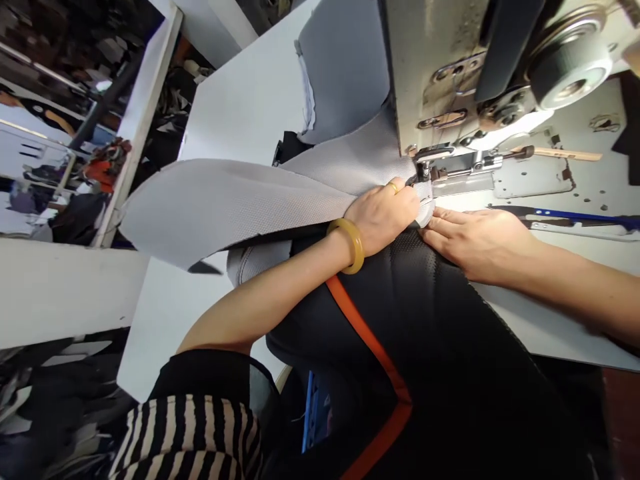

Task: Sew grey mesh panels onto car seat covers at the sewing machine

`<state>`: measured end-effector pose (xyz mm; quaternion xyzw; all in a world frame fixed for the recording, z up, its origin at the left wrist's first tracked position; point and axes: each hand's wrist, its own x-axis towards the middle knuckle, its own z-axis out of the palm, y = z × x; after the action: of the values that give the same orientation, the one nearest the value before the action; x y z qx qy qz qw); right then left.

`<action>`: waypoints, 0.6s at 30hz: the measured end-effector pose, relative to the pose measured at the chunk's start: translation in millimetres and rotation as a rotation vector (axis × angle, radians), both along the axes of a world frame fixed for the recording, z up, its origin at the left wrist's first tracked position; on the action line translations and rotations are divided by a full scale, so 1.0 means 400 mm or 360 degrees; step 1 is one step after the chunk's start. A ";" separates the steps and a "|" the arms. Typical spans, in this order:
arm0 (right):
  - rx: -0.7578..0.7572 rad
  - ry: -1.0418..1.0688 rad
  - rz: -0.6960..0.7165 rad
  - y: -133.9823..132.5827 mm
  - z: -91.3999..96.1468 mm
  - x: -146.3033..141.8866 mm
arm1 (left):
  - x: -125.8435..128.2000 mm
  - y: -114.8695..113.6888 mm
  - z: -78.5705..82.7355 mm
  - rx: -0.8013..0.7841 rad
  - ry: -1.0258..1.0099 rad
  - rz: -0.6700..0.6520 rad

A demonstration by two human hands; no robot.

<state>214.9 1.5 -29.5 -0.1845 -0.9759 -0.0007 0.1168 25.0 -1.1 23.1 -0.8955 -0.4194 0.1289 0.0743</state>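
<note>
My left hand (pixel 383 217), with a ring and a yellow bangle, has its fingers curled on grey mesh fabric (pixel 240 200) just in front of the presser foot (pixel 424 172) of a sewing machine (pixel 417 73). Fingers stretched out, my right hand (pixel 487 243) lies flat, fingertips touching the edge of a black perforated cover (pixel 460 347) and the grey piece's tip. An orange stripe (pixel 367 330) runs across the black cover, which drapes over the table's front edge. The grey fabric folds back to the left over my left wrist. The needle point is hard to make out.
Scissors with blue and white edges (pixel 580 219) lie right of my right hand. A wooden-handled tool (pixel 565 153) rests on the machine bed. Dark scraps (pixel 55 393) pile at lower left. Across the room, at upper left, a person (pixel 45 113) is partly visible.
</note>
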 end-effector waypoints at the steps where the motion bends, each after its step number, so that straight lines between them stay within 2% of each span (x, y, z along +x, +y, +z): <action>1: 0.0067 -0.0014 0.0019 0.001 0.003 0.002 | 0.000 0.000 -0.001 -0.0008 -0.0016 0.0023; 3: 0.0189 -0.0029 0.0058 0.003 0.010 0.005 | 0.001 0.001 -0.001 -0.0003 -0.0050 0.0061; 6: 0.0239 -0.0061 0.0074 0.006 0.016 0.007 | 0.001 0.001 0.003 -0.0023 -0.0069 0.0050; 12: 0.0212 -0.0095 0.0083 0.004 0.018 0.004 | 0.003 -0.013 0.030 -0.0100 0.0016 -0.0036; 18: 0.0152 -0.0084 0.0079 0.001 0.019 -0.001 | 0.025 -0.020 0.019 -0.0009 0.0128 0.0089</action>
<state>214.5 2.0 -22.1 -0.1543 -0.9818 -0.0493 0.0996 34.9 -9.1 30.8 -0.8778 -0.4405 0.1680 0.0851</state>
